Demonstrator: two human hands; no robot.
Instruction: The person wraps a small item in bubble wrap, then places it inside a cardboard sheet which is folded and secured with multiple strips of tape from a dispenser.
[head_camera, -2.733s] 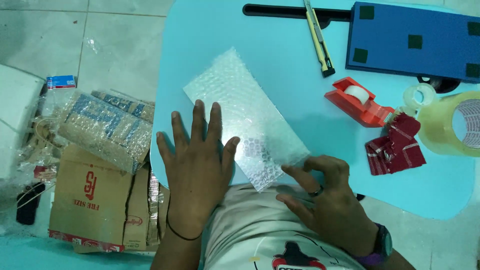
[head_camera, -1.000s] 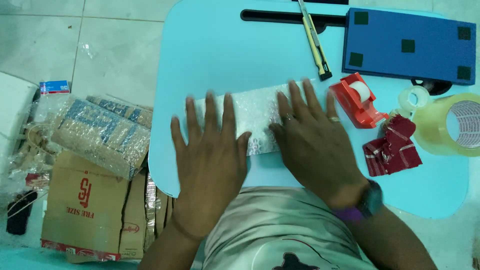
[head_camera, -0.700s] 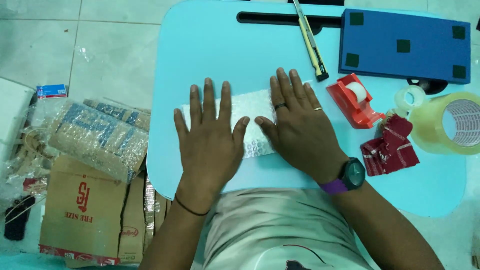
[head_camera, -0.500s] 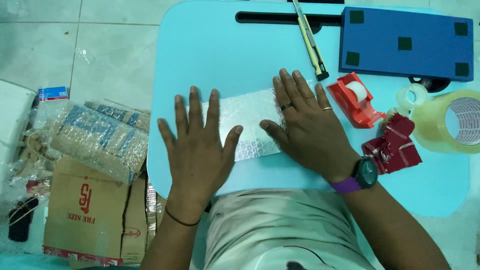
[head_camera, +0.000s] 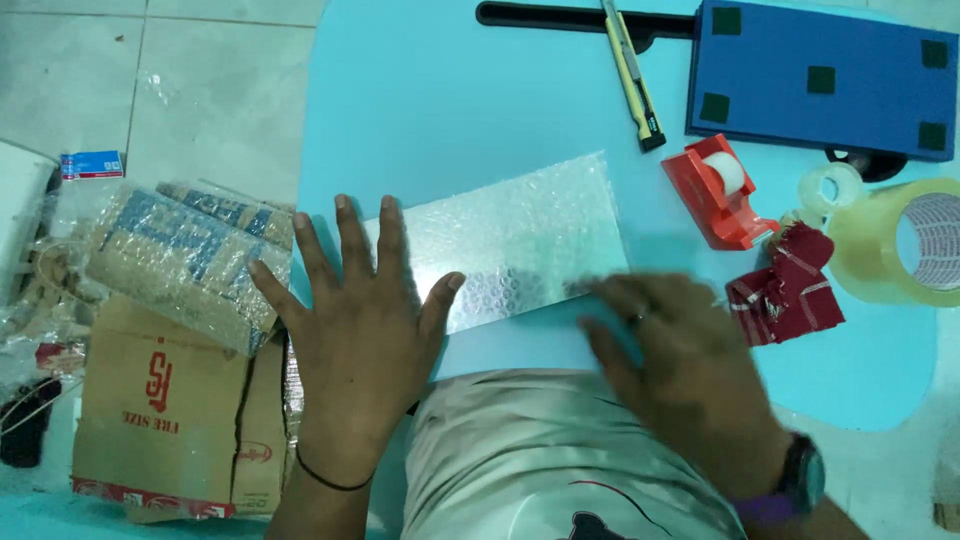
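A folded strip of clear bubble wrap (head_camera: 520, 235) lies flat on the light blue table (head_camera: 450, 110). My left hand (head_camera: 355, 320) presses palm down on the strip's left end, fingers spread. My right hand (head_camera: 680, 365) is blurred with motion at the strip's lower right corner, fingers spread, and its fingertips touch or nearly touch the edge. It holds nothing. A watch with a purple strap sits on my right wrist.
A yellow utility knife (head_camera: 632, 75), a blue board with dark pads (head_camera: 820, 80), a red tape dispenser (head_camera: 722, 190), a red cloth piece (head_camera: 790, 290) and a big roll of clear tape (head_camera: 905, 240) lie at the right. Cardboard boxes (head_camera: 165, 410) and wrapped parcels (head_camera: 180, 260) sit on the floor at left.
My right hand has slid off the bubble wrap towards me and to the right. The wrap now lies uncovered and flat. My left hand stays on its left end.
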